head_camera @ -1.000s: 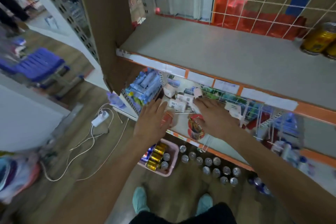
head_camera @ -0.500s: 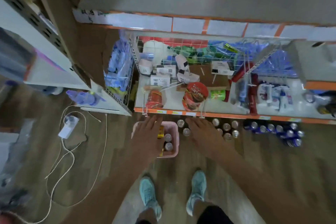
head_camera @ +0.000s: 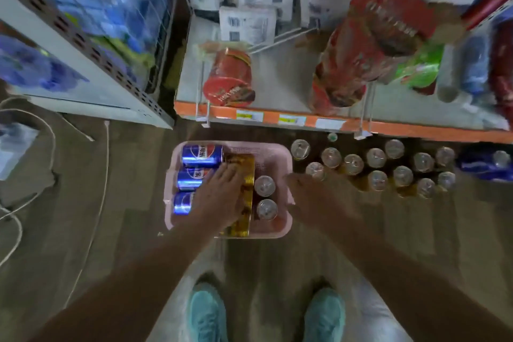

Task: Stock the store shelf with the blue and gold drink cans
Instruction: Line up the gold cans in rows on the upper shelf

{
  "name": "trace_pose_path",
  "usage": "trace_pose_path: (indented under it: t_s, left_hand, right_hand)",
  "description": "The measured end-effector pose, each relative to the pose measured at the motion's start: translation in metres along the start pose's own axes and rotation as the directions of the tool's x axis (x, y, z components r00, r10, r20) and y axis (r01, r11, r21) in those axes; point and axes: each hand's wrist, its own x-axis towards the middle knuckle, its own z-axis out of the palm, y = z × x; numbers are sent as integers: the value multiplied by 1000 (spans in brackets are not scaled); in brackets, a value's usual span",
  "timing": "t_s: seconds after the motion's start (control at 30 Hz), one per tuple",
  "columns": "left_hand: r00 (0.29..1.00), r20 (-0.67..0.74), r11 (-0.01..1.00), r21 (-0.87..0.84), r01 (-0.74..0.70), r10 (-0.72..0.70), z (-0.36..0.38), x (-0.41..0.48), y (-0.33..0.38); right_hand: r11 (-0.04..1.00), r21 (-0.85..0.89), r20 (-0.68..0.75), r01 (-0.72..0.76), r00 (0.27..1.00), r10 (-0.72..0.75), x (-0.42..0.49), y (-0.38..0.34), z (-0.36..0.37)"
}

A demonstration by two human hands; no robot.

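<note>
Gold cans (head_camera: pixel 242 159) sit under your left hand (head_camera: pixel 219 197), fingers spread flat; wrap 1 squarely. Right hand (head_camera: pixel 313 197) blurred, fingers unclear.

The blue cans (head_camera: pixel 202 155) in the pink basket (head_camera: pixel 277 148) carry the Pepsi globe logo; other lettering is too blurred.

Left hand (head_camera: pixel 219 197) and right hand (head_camera: pixel 319 197) bare. Left forearm (head_camera: pixel 138 272) and right forearm (head_camera: pixel 402 272) bare to frame edge. Below the hands: left shoe (head_camera: pixel 208 311) and right shoe (head_camera: pixel 324 311), teal, rounded toes. Finer detail blurred.
</note>
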Motion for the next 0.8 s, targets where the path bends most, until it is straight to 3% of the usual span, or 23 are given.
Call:
trace_pose_path:
  t_s: [0.17,0.33,0.43,0.53,0.6,0.8]
  left_hand:
    - [995,-35,993,82,-86,89,57,75,-38]
    - [976,-76,959,216,-183,204,76,101,-57]
    - [960,-52,942,214,-258,275,75,107,-59]
    - [965,59,962,81,-260,256,70,110,-53]
    - [969,66,970,17,-241,239,68,108,-51]
    - [976,-165,953,-245,-178,140,45,89,-45]
  right_hand:
    - [979,-135,61,152,988,-145,76,33,74]
    - [931,-266,118,251,967,-227,100,39,91]
    - [938,-211,111,275,960,-256,113,41,100]
    - [947,-134,139,294,951,-275,115,38,100]
    - [944,-78,83,319,946,-313,112,40,99]
    - [919,276,-52,281,959,-278,93,50,67]
